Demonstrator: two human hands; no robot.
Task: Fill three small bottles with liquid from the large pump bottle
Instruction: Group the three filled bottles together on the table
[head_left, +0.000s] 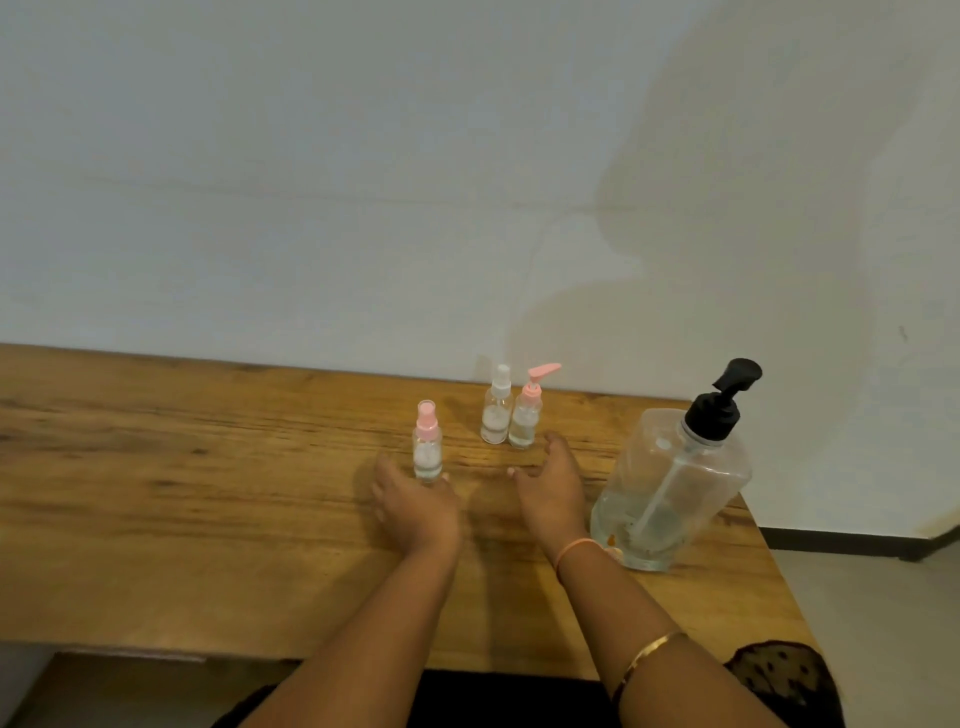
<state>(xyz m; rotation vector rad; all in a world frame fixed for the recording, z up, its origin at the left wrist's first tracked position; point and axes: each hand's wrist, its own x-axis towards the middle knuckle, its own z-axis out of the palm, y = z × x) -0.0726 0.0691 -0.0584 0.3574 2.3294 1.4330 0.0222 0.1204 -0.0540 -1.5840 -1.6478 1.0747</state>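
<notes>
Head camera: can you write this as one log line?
left hand at base of pink spray bottle, grip unclear | right hand open | pump bottle untouched

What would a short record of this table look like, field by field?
surface: wooden table
large bottle: clear pump bottle, black pump, right side, upright
small bottles: pink spray bottle in front; white spray bottle and pink pump bottle side by side behind
left hand: at the pink spray bottle's base, grip unclear
right hand: open, holding nothing
</notes>
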